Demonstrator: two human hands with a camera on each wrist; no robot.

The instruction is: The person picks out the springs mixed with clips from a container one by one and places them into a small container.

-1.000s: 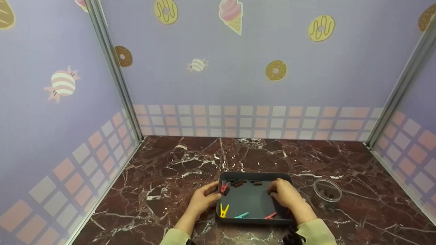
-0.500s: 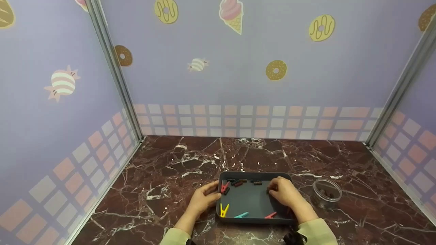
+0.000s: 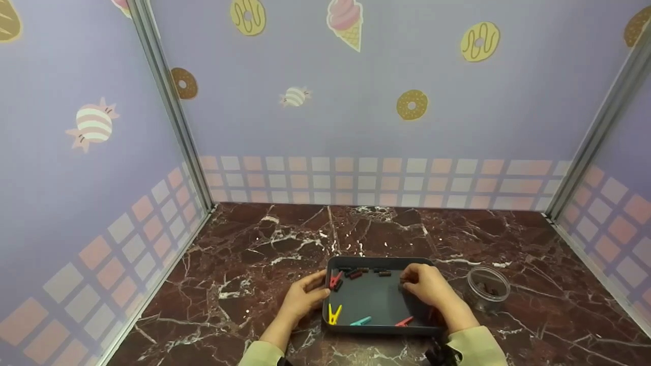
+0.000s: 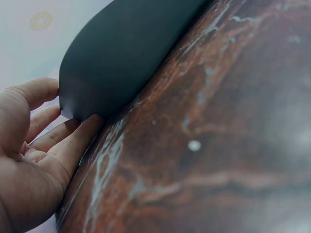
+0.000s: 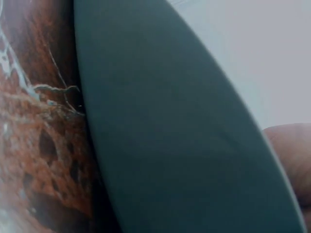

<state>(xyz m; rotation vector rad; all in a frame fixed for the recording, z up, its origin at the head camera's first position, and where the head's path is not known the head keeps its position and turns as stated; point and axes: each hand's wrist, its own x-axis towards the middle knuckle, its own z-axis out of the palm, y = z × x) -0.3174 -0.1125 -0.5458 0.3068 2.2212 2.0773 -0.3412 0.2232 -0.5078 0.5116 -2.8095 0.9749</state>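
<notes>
On the surface point(image 3: 264, 239) I see the tray point(image 3: 374, 300). The left hand point(image 3: 301, 297) touches its left wall, fingers relaxed; the right hand point(image 3: 428, 287) bends over its right part, near dark pieces point(image 3: 385, 274); whether it pinches anything, I cannot tell.

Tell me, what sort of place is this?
Probably a booth for tabletop work: patterned panels on three sides, grey posts at the corners, and a marbled table between them.

Smooth matt tray point(image 3: 371, 300), glossy marbled tabletop point(image 3: 254, 284), clear-plastic tub point(image 3: 485, 305)
</notes>
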